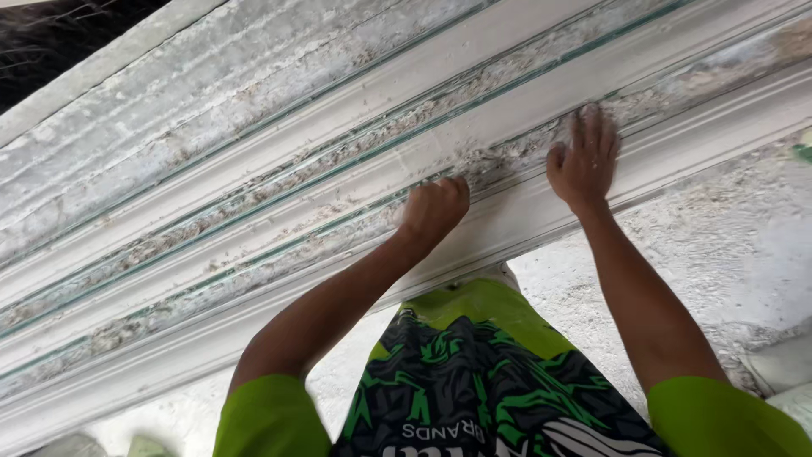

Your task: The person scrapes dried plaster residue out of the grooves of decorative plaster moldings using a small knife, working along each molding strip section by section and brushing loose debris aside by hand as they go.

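- A long white moulded plaster strip (279, 211) runs slantwise across the view, from the lower left corner up to the upper right; its long axis crosses in front of the person, not toward them.
- Its ridges and grooves lie parallel to that axis, and a rough, crumbly fill (499, 165) sits in the groove where both hands work.
- The left hand (434, 211) is curled almost into a fist, knuckles up, pressed into the groove nearer the strip's near edge; whether it grips a small tool or a lump of material I cannot tell.
- The right hand (584, 156) lies flat and open, fingers spread and pointing toward the far edge, palm on the rough fill; it holds nothing.
- Both hands touch the strip, near each other, the right farther along toward the upper right end and slightly deeper across the strip's width.
- The greater length of the strip stretches off to the left of the left hand.
- Below the near edge shows a dusty white floor (719, 245), and the person's green and black patterned garment (474, 372).
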